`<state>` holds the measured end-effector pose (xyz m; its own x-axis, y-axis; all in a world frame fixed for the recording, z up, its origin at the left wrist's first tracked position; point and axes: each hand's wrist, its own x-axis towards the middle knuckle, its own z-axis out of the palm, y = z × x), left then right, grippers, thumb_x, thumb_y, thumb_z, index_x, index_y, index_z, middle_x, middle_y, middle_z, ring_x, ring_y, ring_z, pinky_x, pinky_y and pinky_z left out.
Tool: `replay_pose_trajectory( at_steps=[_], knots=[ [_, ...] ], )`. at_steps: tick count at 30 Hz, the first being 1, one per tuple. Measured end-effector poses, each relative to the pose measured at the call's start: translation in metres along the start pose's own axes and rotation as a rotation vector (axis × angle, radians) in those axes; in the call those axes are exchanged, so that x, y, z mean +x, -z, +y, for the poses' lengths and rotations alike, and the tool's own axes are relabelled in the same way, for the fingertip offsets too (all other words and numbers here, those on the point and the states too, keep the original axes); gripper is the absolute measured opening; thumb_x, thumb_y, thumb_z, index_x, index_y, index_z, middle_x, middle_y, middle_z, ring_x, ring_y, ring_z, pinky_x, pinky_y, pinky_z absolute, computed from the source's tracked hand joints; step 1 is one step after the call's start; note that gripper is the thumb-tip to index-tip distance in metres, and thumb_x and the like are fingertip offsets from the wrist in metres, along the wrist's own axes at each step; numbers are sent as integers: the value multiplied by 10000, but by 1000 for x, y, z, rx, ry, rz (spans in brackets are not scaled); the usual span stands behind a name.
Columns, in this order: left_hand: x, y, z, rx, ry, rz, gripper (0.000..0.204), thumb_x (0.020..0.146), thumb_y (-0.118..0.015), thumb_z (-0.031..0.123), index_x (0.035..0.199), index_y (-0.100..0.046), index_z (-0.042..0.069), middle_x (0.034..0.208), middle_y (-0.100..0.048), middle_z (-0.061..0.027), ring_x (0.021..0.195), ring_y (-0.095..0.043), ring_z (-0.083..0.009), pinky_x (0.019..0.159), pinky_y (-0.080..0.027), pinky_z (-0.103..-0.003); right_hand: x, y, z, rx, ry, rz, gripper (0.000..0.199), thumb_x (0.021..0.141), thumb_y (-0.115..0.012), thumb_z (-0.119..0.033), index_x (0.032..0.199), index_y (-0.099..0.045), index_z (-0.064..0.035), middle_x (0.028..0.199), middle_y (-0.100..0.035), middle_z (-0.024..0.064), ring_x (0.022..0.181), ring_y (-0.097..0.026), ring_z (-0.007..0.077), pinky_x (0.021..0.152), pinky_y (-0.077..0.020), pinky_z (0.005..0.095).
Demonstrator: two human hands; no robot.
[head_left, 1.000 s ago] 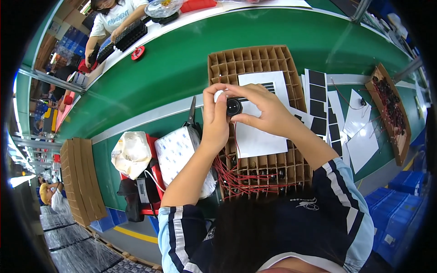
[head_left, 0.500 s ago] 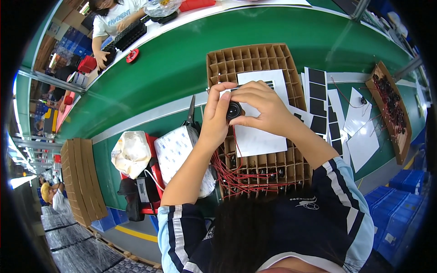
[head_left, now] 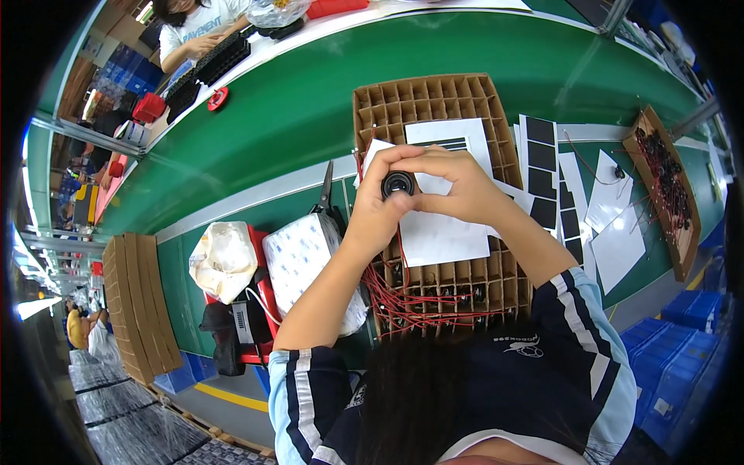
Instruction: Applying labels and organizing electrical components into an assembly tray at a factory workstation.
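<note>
Between my two hands is a small round black speaker (head_left: 397,184), its face turned up and a red wire hanging below it. My left hand (head_left: 373,203) grips it from the left side, fingers curled round its far edge. My right hand (head_left: 453,182) closes on it from the right, with the thumb at its near rim. Beneath my hands, white sheets (head_left: 442,240) lie over a divided cardboard box (head_left: 422,97). Several red wires (head_left: 395,302) spill across the box's near cells, where small black parts sit.
Black scissors (head_left: 325,190) and a plastic-wrapped white pack (head_left: 298,260) lie left, beside a red bin (head_left: 262,291). Strips with black squares (head_left: 540,167) are right of the box. Farther right stands a carton of wired black parts (head_left: 665,182). A person (head_left: 198,39) works across the bench.
The speaker has been tilted so its round face points up more. My right fingers have come over to the left hand's fingers, and my thumbs have shifted to its near rim.
</note>
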<state>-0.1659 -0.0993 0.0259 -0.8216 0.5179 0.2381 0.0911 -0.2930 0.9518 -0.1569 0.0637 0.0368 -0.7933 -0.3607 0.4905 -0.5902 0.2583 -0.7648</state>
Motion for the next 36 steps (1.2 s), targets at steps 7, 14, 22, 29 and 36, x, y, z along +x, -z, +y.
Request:
replay_pose_trajectory(
  at_steps=[7, 14, 22, 29, 36],
  knots=[
    [-3, -10, 10, 171, 4, -25, 508, 721, -672, 162, 1143, -427, 20, 1114, -473, -70, 1019, -452, -150, 877, -358, -273, -2, 11, 22, 355, -92, -221, 400, 712, -627, -154, 1085, -563, -23, 963, -614, 84, 831, -576, 151, 779, -440, 290],
    [-3, -14, 6, 100, -29, -23, 346, 823, -528, 132, 1117, -407, -2, 920, -499, -77, 701, -477, -99, 631, -406, -236, 1, 10, 20, 812, -381, -225, 364, 811, -544, -148, 1146, -510, -10, 960, -599, 62, 829, -557, 127, 770, -433, 254],
    [-4, -18, 11, 248, 4, 11, 404, 764, -592, 66, 1118, -407, 7, 1047, -490, -75, 978, -468, -133, 858, -364, -258, 1, 4, 18, 713, -345, -174, 322, 821, -563, -188, 1081, -544, 0, 992, -586, 61, 900, -531, 111, 788, -418, 239],
    [-6, -19, 10, 328, 47, 13, 347, 762, -586, 62, 1072, -436, 17, 1001, -516, -75, 948, -493, -140, 849, -377, -268, -1, 9, 16, 689, -363, -238, 304, 817, -565, -187, 1053, -547, 4, 927, -571, 19, 861, -510, 83, 784, -404, 235],
    [-2, -19, 6, 293, 52, 55, 288, 724, -587, 23, 992, -480, 22, 859, -512, -17, 726, -478, -59, 625, -398, -186, 2, 9, 8, 665, -366, -214, 231, 830, -558, -222, 943, -551, -20, 806, -527, -7, 760, -477, 59, 696, -404, 212]
  ],
)
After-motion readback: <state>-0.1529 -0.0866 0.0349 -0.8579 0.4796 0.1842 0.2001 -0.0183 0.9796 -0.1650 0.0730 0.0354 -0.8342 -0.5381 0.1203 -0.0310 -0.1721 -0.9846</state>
